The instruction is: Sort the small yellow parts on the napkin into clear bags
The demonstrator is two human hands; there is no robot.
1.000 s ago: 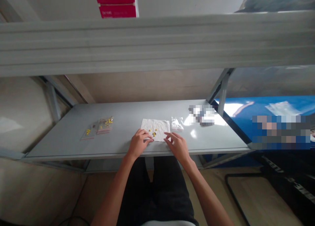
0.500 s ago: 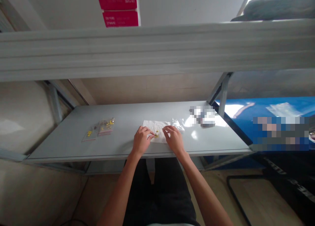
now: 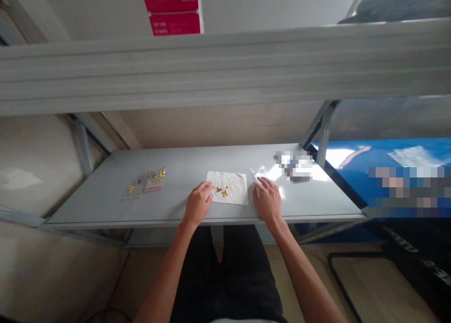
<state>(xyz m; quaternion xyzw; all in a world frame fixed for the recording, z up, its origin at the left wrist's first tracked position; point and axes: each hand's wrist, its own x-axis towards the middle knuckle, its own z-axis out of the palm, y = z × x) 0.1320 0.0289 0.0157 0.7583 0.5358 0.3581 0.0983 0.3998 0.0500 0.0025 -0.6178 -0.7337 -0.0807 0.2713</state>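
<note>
A white cloth or paper sheet [image 3: 234,180] lies on the grey tabletop, with several small yellow and dark pieces [image 3: 224,192] on it. At the sheet's left edge my left hand [image 3: 199,202] rests with its fingers loosely apart, holding nothing that I can see. My right hand [image 3: 268,198] is just right of the sheet. Its fingers are apart and reach over the near part of a clear plastic bag [image 3: 261,169]; whether they touch the bag I cannot tell.
Zip bags [image 3: 154,181] with yellow and dark pieces lie on the left, beside another small bag [image 3: 130,191]. A grey shelf beam [image 3: 225,69] crosses above the table [image 3: 176,161], with red boxes [image 3: 174,25] on the shelf. A blue surface [image 3: 352,158] is at right.
My right hand has moved right, from above the sheet to the clear plastic bag. My left hand has drawn back left and its pinch has opened, leaving the small pieces on the sheet uncovered.
</note>
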